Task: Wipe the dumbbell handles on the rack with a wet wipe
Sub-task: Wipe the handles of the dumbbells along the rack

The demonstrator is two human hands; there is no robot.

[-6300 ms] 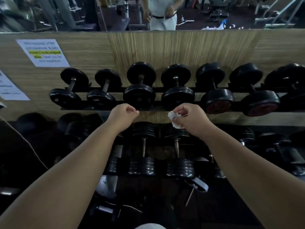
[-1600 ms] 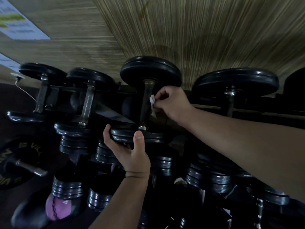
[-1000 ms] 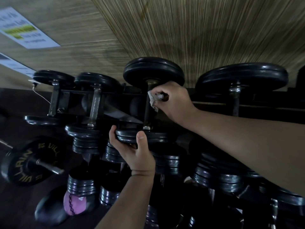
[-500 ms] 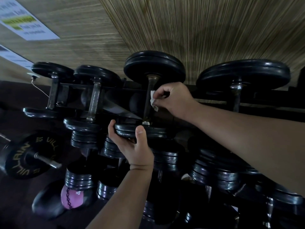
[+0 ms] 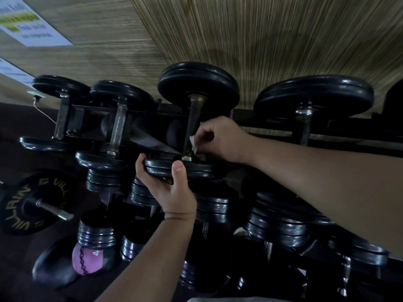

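We see a wood-grain wall [image 5: 272, 40] behind a black rack [image 5: 135, 112] of dumbbells. On the floor at the left lies a black plate [image 5: 24, 203] lettered "VILLAIN". A wall notice [image 5: 28, 25] is too blurred to read. Our left hand [image 5: 170, 188] grips the near plates of the middle dumbbell [image 5: 196, 83], thumb over the rim. Our right hand [image 5: 220, 138] pinches a white wet wipe [image 5: 193, 143] against the lower end of its handle [image 5: 193, 125]. A pink disc [image 5: 87, 260] bears "4".
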